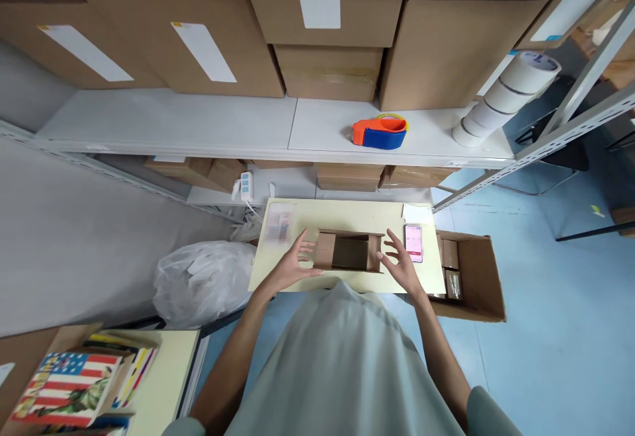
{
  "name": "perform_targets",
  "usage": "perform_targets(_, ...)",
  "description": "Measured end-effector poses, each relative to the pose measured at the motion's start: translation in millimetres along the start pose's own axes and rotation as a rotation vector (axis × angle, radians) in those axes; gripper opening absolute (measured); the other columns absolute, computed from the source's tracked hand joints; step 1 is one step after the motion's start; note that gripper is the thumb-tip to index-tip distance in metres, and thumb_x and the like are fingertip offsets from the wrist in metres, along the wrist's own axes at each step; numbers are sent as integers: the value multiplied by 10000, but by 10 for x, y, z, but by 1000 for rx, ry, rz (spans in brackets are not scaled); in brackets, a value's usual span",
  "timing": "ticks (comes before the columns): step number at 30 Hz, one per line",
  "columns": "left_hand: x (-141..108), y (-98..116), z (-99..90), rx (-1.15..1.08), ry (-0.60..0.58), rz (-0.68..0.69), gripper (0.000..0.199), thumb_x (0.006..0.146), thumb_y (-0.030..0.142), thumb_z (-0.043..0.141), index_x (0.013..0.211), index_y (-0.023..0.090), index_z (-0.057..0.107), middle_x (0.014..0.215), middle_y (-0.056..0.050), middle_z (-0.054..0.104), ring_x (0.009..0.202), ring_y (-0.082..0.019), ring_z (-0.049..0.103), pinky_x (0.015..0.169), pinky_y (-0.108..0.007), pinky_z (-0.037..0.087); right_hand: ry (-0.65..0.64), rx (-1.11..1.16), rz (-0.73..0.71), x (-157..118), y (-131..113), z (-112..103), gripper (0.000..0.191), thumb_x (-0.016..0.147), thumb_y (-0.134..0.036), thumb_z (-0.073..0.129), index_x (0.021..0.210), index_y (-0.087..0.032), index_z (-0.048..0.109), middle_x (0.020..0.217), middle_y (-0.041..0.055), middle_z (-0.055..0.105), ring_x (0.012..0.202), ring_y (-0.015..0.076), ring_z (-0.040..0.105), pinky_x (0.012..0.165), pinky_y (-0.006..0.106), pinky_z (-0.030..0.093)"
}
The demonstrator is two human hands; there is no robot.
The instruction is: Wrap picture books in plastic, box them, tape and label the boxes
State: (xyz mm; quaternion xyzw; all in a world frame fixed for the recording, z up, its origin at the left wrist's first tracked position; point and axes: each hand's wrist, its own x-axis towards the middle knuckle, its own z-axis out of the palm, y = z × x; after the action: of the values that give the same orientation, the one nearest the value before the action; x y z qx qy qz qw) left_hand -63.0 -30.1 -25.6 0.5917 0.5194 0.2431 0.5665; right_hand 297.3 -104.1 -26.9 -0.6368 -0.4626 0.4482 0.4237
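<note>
A small cardboard box (325, 251) lies on the pale yellow table (357, 282), its inside showing between two folded end flaps. At its left end is my left hand (294, 265), fingers spread and curved around that side, with the thumb close to the near left corner. My right hand (398, 265) is held at the other end, fingers apart, the thumb near the right edge. Whether either thumb touches the cardboard I cannot tell. A phone with a pink screen (413, 243) lies just beyond my right fingers.
An open carton (479, 277) holding small boxes stands right of the table. A plastic bag (203, 280) sits at the left. On the shelf (317, 125) ahead are an orange and blue tape dispenser (380, 133) and stacked rolls (506, 98). Books (74, 383) fill a box lower left.
</note>
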Motion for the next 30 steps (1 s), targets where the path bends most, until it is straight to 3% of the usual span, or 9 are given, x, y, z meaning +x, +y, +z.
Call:
perform_targets(5,87,83,41,90,-2,4,1359,610,426,1030,1759,268,321,1345,-141,719,1287,-351,699,1203,-552,518,-45,-124,-35,18,-80,63,894,928,-600,802,1704,-306,471,1646,156,583,1258,341,681,996,526,641)
perform_targets(9,123,109,107,77,-48,-2,1303,679,447,988,1765,308,282,1250,-80,717,1223,-303,726,1154,-530,576,-80,-194,-102,16,-35,80,841,896,-589,852,1634,-310,560,1582,133,651,1410,357,629,1118,559,599)
perform_targets(14,64,133,103,186,-79,14,1171,721,383,961,1725,348,359,1216,-38,727,1115,-261,750,1093,-489,622,-99,-224,-115,-36,78,106,817,914,-558,844,1639,-335,542,1657,107,596,1481,347,607,1187,565,572)
perform_targets(19,24,127,105,249,-73,-9,1117,707,463,974,1659,308,412,1208,-55,758,1114,-282,761,1036,-453,628,-82,-266,-180,6,189,161,590,981,-453,772,1547,-354,637,1682,71,571,1473,321,605,1196,556,568)
perform_targets(25,79,1,220,310,86,47,704,799,433,924,1413,289,610,1081,-25,738,993,-248,768,891,-379,636,-59,-280,-217,87,133,51,361,1042,-488,704,1344,-312,793,1536,104,704,1434,335,639,1217,594,526)
perform_targets(28,156,-78,301,320,189,99,447,855,343,879,1247,265,680,1173,-47,686,922,-211,762,868,-370,653,-44,-231,-151,52,121,27,360,1062,-550,666,1254,-292,827,1584,108,669,1503,345,599,1257,599,492)
perform_targets(30,215,-125,366,318,241,133,340,869,279,854,1166,252,691,1287,-75,665,978,-216,773,883,-375,663,-8,-182,-98,15,163,86,411,1025,-604,700,1231,-273,829,1650,123,606,1521,370,587,1215,591,545)
